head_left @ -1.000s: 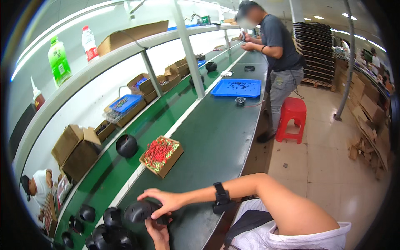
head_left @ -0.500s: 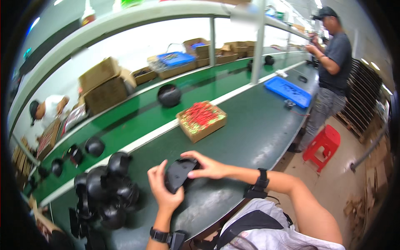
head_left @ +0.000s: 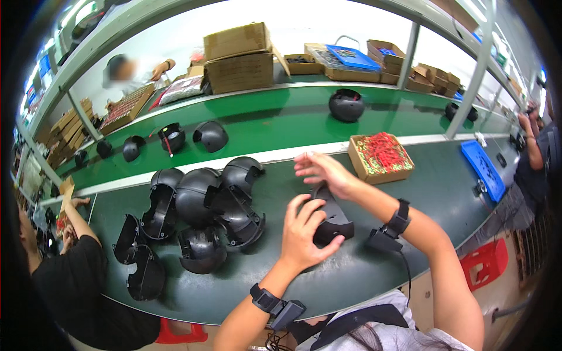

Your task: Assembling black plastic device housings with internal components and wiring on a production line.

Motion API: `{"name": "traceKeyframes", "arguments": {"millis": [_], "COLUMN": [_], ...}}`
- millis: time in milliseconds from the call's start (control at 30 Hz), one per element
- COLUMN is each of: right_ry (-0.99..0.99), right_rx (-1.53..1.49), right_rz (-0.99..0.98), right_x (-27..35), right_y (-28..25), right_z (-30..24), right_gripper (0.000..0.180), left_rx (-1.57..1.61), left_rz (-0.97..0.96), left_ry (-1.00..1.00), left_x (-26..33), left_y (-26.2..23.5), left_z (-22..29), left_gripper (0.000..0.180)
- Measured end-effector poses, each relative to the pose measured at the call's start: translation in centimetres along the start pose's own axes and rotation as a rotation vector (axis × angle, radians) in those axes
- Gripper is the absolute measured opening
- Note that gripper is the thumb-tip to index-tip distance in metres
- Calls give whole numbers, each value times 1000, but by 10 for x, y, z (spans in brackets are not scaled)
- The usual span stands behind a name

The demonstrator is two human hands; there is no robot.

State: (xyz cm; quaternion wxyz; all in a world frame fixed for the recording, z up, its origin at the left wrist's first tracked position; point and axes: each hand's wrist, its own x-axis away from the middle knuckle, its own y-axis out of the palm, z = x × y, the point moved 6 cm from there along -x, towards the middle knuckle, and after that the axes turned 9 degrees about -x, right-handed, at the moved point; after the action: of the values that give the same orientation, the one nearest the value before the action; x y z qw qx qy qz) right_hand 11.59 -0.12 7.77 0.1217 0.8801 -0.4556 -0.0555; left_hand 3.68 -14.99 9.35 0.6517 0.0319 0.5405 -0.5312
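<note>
— What's over on the left?

— A person in a black shirt [head_left: 70,281] sits at the near left edge of the green table [head_left: 363,275]. Just right of them lies a pile of black helmet shells [head_left: 199,216], some touching, open sides up or tilted.

— And the hands?

— The left hand [head_left: 304,234] is curled around the near side of a black shell piece [head_left: 332,215], thumb under its near end, fingers over the top. The piece rests on the table, right of the pile and near the middle.

— The other one?

— The right hand [head_left: 322,169] rests on the far end of the same piece, fingers spread wide and pointing left.

— Further right?

— A cardboard box of red parts [head_left: 380,157], just beside the right hand. Far right, a blue tray [head_left: 483,169] near the table edge.
</note>
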Motion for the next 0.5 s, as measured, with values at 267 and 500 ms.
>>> {"name": "traceKeyframes", "arguments": {"millis": [267,500], "right_ry": [-225,-322], "right_rx": [719,1247], "right_rz": [-160,-295], "right_x": [-104,-224], "right_y": [55,96], "right_z": [-94,-68], "right_gripper": [51,69], "left_rx": [35,193], "left_rz": [-108,-95], "left_ry": [-53,-179], "left_x": [3,4], "left_y": [10,20], "left_z": [1,-8], "left_gripper": [70,62]}}
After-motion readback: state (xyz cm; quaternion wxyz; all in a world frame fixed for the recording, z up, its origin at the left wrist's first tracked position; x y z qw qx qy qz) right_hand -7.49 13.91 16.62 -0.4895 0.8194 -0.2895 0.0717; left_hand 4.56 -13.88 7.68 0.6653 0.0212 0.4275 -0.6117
